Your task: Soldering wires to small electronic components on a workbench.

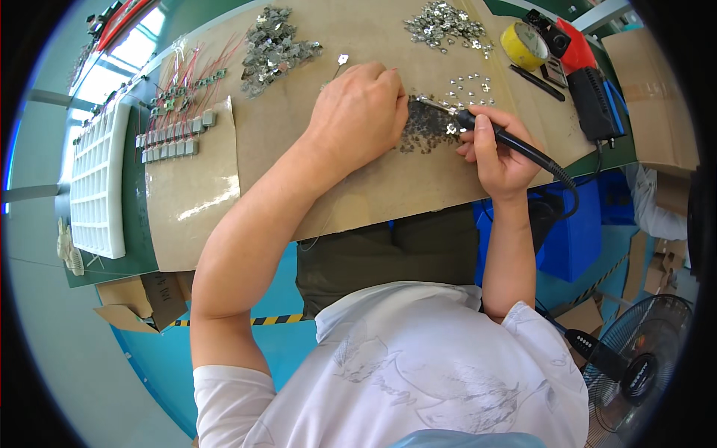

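My right hand [499, 153] grips a soldering iron [515, 146] by its black handle, with the metal tip pointing left toward my other hand. Close to that tip, my left hand [357, 112] is closed, knuckles up; what its fingers hold is hidden. A small shiny metal tab [343, 58] shows just beyond its knuckles, with a thin line running toward the hand. Between the hands lies a dark, scorched patch [427, 133] strewn with dark bits. Several small silver pieces [472, 86] are scattered beyond the iron on the brown board [351, 190].
Heaps of metal tabs [275, 48] and silver pieces [447, 26] lie at the back. Grey blocks with red wires [175, 138] and a white compartment tray [101, 183] stand left. Yellow tape [524, 45], a black stick [538, 82] and a black power unit [594, 103] sit right.
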{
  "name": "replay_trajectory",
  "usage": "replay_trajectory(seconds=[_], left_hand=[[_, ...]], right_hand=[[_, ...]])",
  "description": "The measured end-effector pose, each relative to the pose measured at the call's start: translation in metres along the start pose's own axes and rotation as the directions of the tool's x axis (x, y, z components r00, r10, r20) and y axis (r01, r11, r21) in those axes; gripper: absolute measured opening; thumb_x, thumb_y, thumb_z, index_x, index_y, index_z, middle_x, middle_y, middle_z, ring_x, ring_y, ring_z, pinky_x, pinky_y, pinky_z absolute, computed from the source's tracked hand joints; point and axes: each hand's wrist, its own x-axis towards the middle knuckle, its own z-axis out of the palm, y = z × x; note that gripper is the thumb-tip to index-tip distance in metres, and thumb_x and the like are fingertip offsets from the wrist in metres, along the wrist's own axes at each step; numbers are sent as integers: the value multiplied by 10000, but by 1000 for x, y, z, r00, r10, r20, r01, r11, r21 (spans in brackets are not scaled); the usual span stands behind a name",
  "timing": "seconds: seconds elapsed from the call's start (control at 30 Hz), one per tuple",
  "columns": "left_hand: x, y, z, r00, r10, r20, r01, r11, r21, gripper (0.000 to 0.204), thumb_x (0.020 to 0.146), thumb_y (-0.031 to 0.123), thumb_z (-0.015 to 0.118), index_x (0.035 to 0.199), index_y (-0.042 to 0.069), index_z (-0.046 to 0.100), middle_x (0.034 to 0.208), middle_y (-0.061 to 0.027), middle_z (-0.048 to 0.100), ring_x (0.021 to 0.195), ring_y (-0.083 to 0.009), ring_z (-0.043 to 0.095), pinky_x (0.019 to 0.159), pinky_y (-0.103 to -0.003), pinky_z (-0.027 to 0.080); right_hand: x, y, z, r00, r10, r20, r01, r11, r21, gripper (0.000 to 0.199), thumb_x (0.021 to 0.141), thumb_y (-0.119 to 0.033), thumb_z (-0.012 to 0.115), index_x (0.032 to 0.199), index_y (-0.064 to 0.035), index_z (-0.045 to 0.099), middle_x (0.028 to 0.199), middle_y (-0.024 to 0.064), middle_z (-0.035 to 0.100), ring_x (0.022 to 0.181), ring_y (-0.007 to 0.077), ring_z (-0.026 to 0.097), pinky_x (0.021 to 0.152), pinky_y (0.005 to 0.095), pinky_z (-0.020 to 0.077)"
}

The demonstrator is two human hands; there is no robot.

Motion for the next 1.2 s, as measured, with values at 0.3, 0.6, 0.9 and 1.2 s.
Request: replay_trajectory(seconds=[0.3, 0.6, 0.9, 1.2], left_hand=[[-1, -1, 2, 1000, -8, 0, 8, 1000, 13, 119, 900, 144, 732, 888, 28, 711, 897, -130, 697, 893, -354, 690, 805, -458, 568], [0, -1, 5, 1000, 23, -19, -23, 999, 26, 106, 898, 137, 736, 889, 34, 714, 900, -127, 692, 899, -351, 688, 806, -456, 569], [0, -1, 6, 999, 41, -23, -40, 998, 53, 101, 894, 138, 744, 875, 42, 721, 902, -124, 683, 895, -350, 685, 806, -457, 569], [1, 0, 4, 1000, 20, -17, -20, 999, 42, 105, 895, 148, 747, 881, 46, 728, 908, -123, 681, 905, -344, 686, 804, -453, 570]], right_hand=[[-2, 2, 0, 1000, 4, -1, -4, 1000, -10, 116, 973, -39, 711, 1062, 13, 764, 742, 39, 733, 596, 59, 679, 536, 187, 499], [-3, 0, 0, 999, -46, 17, 47, 998, -53, 104, 955, -15, 716, 1046, 10, 762, 751, 38, 731, 621, 61, 679, 558, 194, 502], [-1, 2, 1, 994, -112, 17, 113, 990, -83, 107, 930, 3, 724, 1031, 14, 760, 747, 41, 724, 642, 73, 676, 579, 212, 509], [-3, 0, 1, 999, -14, -30, 16, 998, 63, 111, 955, -12, 711, 1050, 25, 753, 764, 66, 746, 617, 89, 705, 549, 209, 533]])
